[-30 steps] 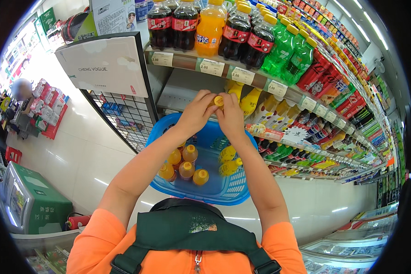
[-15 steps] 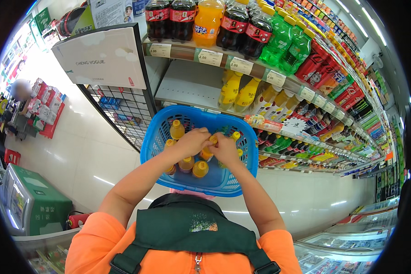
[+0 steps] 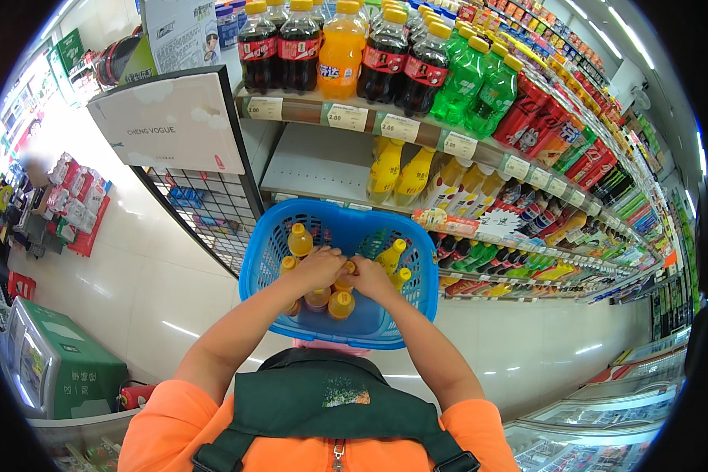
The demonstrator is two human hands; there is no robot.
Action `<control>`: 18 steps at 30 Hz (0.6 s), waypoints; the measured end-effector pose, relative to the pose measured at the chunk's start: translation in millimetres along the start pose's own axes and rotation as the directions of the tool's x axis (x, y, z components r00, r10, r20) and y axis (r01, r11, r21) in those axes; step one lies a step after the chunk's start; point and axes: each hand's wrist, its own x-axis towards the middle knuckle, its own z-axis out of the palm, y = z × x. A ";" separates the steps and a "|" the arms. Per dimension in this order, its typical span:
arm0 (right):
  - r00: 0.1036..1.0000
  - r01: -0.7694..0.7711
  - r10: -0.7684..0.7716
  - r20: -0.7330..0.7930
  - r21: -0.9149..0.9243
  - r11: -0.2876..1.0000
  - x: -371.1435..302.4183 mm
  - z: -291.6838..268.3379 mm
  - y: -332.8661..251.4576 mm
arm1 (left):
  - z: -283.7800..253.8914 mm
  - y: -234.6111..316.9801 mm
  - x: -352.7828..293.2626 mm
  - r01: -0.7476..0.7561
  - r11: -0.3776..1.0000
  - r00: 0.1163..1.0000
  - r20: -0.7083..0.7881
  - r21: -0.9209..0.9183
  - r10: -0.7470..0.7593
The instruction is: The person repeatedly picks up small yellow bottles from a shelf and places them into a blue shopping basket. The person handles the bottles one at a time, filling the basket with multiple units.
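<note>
A blue plastic basket [image 3: 417, 236] stands in front of me, holding several yellow-capped bottles. Both my hands are down inside it, meeting at one juice bottle [image 3: 348, 268]. My right hand [image 3: 374, 278] pinches that bottle near its cap. My left hand [image 3: 320, 267] is closed against the bottle's left side; its fingertips are partly hidden. Close to my left hand are an orange juice bottle [image 3: 299, 240] and another bottle [image 3: 341, 305]. To the right of my right hand, a yellow bottle [image 3: 390, 256] leans against the basket's side.
Drink shelves [image 3: 307, 110] rise beyond the basket, stocked with cola, orange and green soda bottles. A wire rack with a white sign [image 3: 165, 126] stands to the left. Further left is a green cabinet [image 3: 63, 354]. Glass-topped freezers [image 3: 590, 440] line the lower right.
Both hands have moved slightly left and lower in the picture, along with the bottle between them. The shelves have shifted left and down as my view turned.
</note>
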 end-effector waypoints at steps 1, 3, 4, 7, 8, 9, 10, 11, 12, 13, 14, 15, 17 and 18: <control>0.999 0.029 -0.028 0.031 -0.023 0.999 1.9 -1.4 1.9 | -0.2 -1.7 0.6 0.003 1.000 1.000 0.029 -0.016 -0.003; 0.992 0.088 -0.082 0.092 -0.068 0.994 6.3 -7.7 6.2 | -6.8 -2.5 4.1 0.010 0.999 0.996 0.086 -0.048 -0.006; 0.994 0.082 -0.078 0.083 -0.044 0.996 8.9 -14.3 7.2 | -13.4 -1.9 6.4 0.040 0.991 0.995 0.092 -0.127 -0.029; 0.998 0.065 -0.064 -0.017 0.051 0.997 14.8 -42.6 1.4 | -32.1 -2.3 13.6 0.089 0.956 0.996 0.037 -0.281 -0.082; 0.994 0.061 -0.051 -0.101 0.099 0.993 20.2 -54.9 -2.7 | -37.5 -4.9 18.0 0.076 0.958 0.996 -0.032 -0.278 -0.088; 0.982 0.060 -0.032 -0.188 0.147 0.987 26.0 -67.5 -5.0 | -43.7 -6.3 24.2 0.058 0.960 0.991 -0.100 -0.273 -0.089; 0.963 0.092 -0.020 -0.268 0.261 0.961 35.8 -76.7 -1.7 | -51.1 -7.9 33.2 0.016 0.960 0.983 -0.169 -0.280 -0.066; 0.941 0.094 0.006 -0.338 0.278 0.956 44.2 -88.3 -1.3 | -58.5 -9.1 43.1 0.004 0.947 0.975 -0.209 -0.323 -0.075; 0.913 0.095 0.037 -0.406 0.300 0.949 52.1 -101.4 -4.3 | -69.5 -5.3 54.3 -0.009 0.931 0.966 -0.243 -0.364 -0.086; 0.882 0.099 0.067 -0.467 0.322 0.942 60.1 -112.0 -8.9 | -82.1 -0.1 62.1 -0.021 0.914 0.955 -0.278 -0.406 -0.101; 0.860 0.135 0.059 -0.507 0.337 0.932 69.6 -120.1 -12.0 | -95.8 5.2 71.7 -0.025 0.900 0.949 -0.293 -0.435 -0.115; 0.838 0.170 0.052 -0.543 0.351 0.921 79.6 -125.9 -15.7 | -103.1 6.2 82.4 -0.044 0.895 0.928 -0.349 -0.443 -0.127; 0.832 0.161 0.077 -0.549 0.372 0.914 97.6 -140.2 -15.0 | -116.9 12.2 105.2 -0.092 0.885 0.882 -0.449 -0.456 -0.140; 0.854 0.120 0.100 -0.510 0.380 0.917 112.4 -143.1 -10.2 | -119.9 9.0 117.5 -0.096 0.890 0.870 -0.472 -0.445 -0.142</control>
